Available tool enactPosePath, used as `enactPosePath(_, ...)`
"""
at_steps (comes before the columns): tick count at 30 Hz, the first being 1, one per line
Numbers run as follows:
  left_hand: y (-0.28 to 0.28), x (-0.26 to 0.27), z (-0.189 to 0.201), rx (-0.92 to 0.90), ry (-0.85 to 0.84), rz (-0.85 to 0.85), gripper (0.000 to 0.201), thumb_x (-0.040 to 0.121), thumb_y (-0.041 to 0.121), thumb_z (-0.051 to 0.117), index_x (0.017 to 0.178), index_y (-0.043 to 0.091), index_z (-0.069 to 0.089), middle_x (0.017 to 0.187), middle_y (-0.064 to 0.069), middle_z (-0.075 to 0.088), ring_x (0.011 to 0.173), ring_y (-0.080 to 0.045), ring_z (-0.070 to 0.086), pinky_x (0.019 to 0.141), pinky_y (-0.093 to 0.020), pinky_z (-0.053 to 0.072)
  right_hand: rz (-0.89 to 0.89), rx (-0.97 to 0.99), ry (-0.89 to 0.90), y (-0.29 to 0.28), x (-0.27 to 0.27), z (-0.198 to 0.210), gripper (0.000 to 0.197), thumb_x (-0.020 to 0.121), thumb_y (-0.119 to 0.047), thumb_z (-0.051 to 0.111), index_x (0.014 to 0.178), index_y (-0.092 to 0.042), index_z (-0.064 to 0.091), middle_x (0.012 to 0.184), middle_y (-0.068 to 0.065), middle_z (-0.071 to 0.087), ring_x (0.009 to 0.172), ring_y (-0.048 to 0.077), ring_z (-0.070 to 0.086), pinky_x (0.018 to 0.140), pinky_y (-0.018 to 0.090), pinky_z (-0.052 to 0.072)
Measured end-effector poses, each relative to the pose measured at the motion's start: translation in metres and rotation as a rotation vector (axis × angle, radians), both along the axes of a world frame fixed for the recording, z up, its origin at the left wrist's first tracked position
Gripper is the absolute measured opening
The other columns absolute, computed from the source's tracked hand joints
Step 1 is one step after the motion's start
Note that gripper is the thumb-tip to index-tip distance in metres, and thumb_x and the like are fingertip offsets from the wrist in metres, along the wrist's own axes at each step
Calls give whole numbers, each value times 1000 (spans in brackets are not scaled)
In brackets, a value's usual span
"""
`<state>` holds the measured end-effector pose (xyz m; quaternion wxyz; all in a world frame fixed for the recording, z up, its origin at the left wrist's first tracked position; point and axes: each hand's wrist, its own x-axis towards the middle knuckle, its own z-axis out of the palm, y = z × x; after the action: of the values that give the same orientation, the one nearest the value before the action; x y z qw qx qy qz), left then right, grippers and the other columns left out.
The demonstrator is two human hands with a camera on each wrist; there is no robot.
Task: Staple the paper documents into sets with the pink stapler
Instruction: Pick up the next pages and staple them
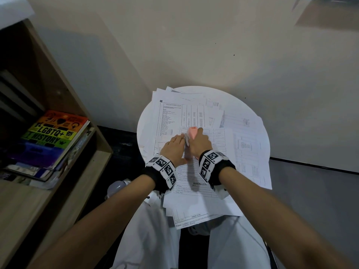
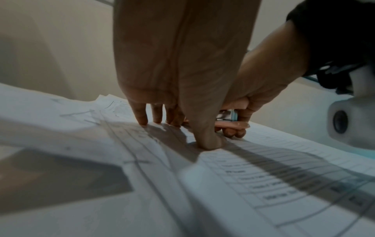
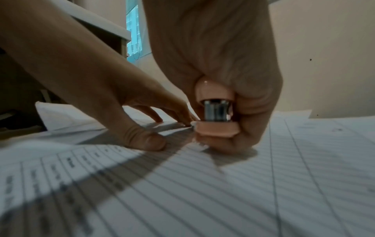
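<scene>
My right hand (image 1: 200, 141) grips the pink stapler (image 1: 192, 133), its fingers curled round the body; the metal magazine shows at the stapler's (image 3: 216, 115) near end. The stapler (image 2: 233, 115) sits over the top edge of a printed form (image 1: 196, 181) that lies on a pile of paper documents (image 1: 174, 115). My left hand (image 1: 173, 147) lies just left of the stapler with fingers spread and straight. Its thumb (image 2: 209, 141) and fingertips (image 2: 142, 118) press the sheets flat. In the right wrist view the left hand (image 3: 113, 102) touches the paper beside the stapler.
The papers cover a small round white table (image 1: 254, 113) against a beige wall (image 1: 194, 45). A wooden shelf (image 1: 64, 133) with a rainbow-coloured book (image 1: 52, 133) stands to the left. My lap in light trousers (image 1: 147, 239) is below the table's near edge.
</scene>
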<state>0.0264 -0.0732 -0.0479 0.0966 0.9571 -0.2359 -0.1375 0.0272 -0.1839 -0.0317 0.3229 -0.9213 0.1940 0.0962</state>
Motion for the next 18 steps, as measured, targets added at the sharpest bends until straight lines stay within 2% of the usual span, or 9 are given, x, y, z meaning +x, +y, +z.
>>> enactPosePath(4, -1, 2, -2, 20, -4, -7, 86, 83, 38, 67, 146, 3, 20, 157, -8, 13, 145, -24, 18, 117, -36, 25, 79, -150, -39, 0, 0, -4, 51, 94, -20, 52, 140, -14, 29, 122, 16, 53, 103, 35, 58, 72, 38, 41)
enactPosePath(8, -1, 2, -2, 3, -2, -4, 91, 82, 36, 69, 148, 3, 16, 157, -8, 14, 145, -25, 18, 118, -36, 23, -6, -86, -11, 3, 6, -2, 49, 98, -35, 45, 137, -8, 31, 124, 19, 54, 108, 36, 57, 81, 40, 44)
enactPosePath(11, -1, 2, -3, 11, -8, -7, 88, 82, 37, 69, 147, 3, 19, 157, -9, 13, 144, -25, 18, 118, -36, 23, 55, -161, -59, 3, 5, -6, 48, 96, -24, 49, 138, -12, 31, 122, 16, 55, 104, 35, 58, 74, 37, 40)
enactPosePath(15, -1, 1, -3, -17, -1, 6, 89, 81, 37, 70, 146, 4, 20, 155, -9, 17, 143, -25, 21, 117, -36, 25, 2, -104, -33, 4, 10, -2, 48, 98, -32, 46, 137, -7, 32, 124, 19, 56, 108, 37, 57, 80, 38, 42)
enactPosePath(18, -1, 1, -3, -16, -9, -5, 88, 81, 36, 69, 146, 3, 20, 156, -10, 16, 144, -25, 20, 118, -35, 23, 61, -147, -93, 4, 13, -5, 48, 96, -28, 50, 137, -12, 32, 120, 16, 58, 104, 34, 58, 73, 37, 39)
